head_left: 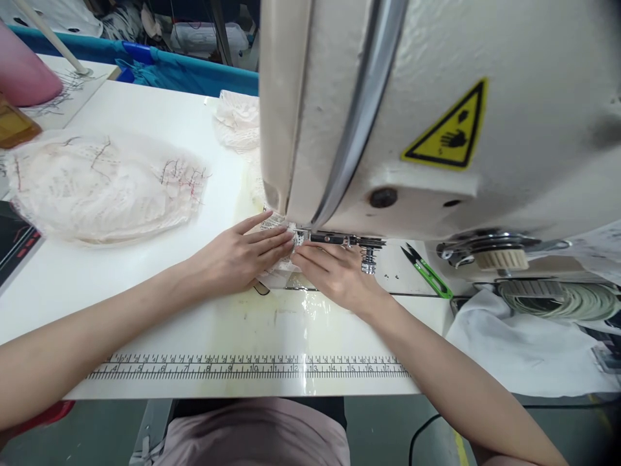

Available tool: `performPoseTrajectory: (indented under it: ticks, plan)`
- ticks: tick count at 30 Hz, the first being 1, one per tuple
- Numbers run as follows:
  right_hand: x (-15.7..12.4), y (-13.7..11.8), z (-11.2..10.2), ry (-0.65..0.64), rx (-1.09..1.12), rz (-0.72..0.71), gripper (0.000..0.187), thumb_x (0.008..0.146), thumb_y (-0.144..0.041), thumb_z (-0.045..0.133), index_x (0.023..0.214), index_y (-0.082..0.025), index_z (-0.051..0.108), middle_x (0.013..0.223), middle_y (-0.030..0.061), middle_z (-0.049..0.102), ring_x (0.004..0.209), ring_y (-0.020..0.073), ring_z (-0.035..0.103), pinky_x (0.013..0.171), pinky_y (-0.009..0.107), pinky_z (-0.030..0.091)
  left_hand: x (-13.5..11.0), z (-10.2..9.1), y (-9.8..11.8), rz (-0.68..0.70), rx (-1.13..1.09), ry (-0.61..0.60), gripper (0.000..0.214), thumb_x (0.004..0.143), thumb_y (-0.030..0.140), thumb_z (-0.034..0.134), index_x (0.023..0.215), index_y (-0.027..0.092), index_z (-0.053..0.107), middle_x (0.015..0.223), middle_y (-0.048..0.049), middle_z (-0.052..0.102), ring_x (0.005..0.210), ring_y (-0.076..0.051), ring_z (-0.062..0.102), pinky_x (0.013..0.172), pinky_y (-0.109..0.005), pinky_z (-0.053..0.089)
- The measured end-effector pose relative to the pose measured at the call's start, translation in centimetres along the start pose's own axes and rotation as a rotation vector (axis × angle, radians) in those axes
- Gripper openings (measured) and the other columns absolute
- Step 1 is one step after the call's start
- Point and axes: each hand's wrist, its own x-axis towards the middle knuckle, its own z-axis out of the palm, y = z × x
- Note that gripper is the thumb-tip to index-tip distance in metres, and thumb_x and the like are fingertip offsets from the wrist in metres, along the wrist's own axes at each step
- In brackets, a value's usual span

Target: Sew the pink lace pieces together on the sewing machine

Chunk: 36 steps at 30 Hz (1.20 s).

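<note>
My left hand lies flat on a small piece of white lace fabric on the sewing table, fingers stretched toward the needle. My right hand rests beside it with its fingers extended, pressing the same fabric just in front of the presser foot. The cream sewing machine head looms over both hands and hides the needle area and the fabric behind it.
A pile of pale lace pieces lies on the white table to the left. Green thread snips rest right of the machine. A printed ruler runs along the front edge. White cloth and coiled cord sit at right.
</note>
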Motion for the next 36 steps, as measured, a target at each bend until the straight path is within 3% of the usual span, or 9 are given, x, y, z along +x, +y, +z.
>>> performPoseTrajectory:
  ticks: [3,7,15,24,36]
  plan:
    - [0.3,-0.4,-0.2,0.062,-0.142,-0.084,0.028,0.093,-0.005,0.05,0.109,-0.023,0.063,0.108,-0.0031,0.07,0.098,0.0117,0.06,0.081,0.028,0.046,0.1,-0.1,-0.4,-0.016,-0.03,0.004,0.043,0.091,0.009,0.035,0.125,0.01,0.061,0.13,-0.0094,0.063,0.126,-0.02,0.057,0.116,-0.04,0.038]
    - [0.7,-0.4,-0.1,0.094,-0.166,-0.11,0.024,0.092,-0.006,0.052,0.107,-0.021,0.063,0.109,-0.0035,0.071,0.098,0.0117,0.061,0.079,0.027,0.044,0.1,0.0,-0.4,-0.05,-0.065,-0.005,0.042,0.091,0.011,0.039,0.127,0.013,0.061,0.131,-0.0092,0.063,0.126,-0.021,0.057,0.115,-0.042,0.039]
    - [0.8,-0.5,0.0,0.117,-0.1,-0.087,0.017,0.09,-0.01,0.055,0.102,-0.019,0.063,0.104,-0.0032,0.073,0.095,0.0112,0.062,0.076,0.027,0.042,0.2,0.1,0.2,-0.068,-0.014,-0.01,0.04,0.09,0.016,0.042,0.124,0.01,0.062,0.13,-0.0128,0.063,0.125,-0.025,0.058,0.113,-0.046,0.042]
    - [0.6,-0.5,-0.2,0.071,-0.077,-0.027,0.022,0.087,-0.004,0.053,0.096,-0.021,0.065,0.104,-0.003,0.072,0.092,0.0113,0.063,0.071,0.028,0.04,0.1,0.4,0.9,-0.108,0.047,0.006,0.039,0.085,0.017,0.047,0.121,0.009,0.062,0.126,-0.0144,0.066,0.123,-0.028,0.059,0.111,-0.049,0.043]
    - [0.4,0.3,-0.1,0.112,-0.038,-0.055,0.012,0.09,-0.013,0.057,0.099,-0.017,0.066,0.103,0.0007,0.073,0.091,0.0125,0.066,0.073,0.026,0.051,0.1,0.2,2.0,-0.183,0.039,-0.011,0.04,0.087,0.024,0.049,0.121,0.006,0.063,0.121,-0.019,0.067,0.119,-0.032,0.061,0.109,-0.052,0.043]
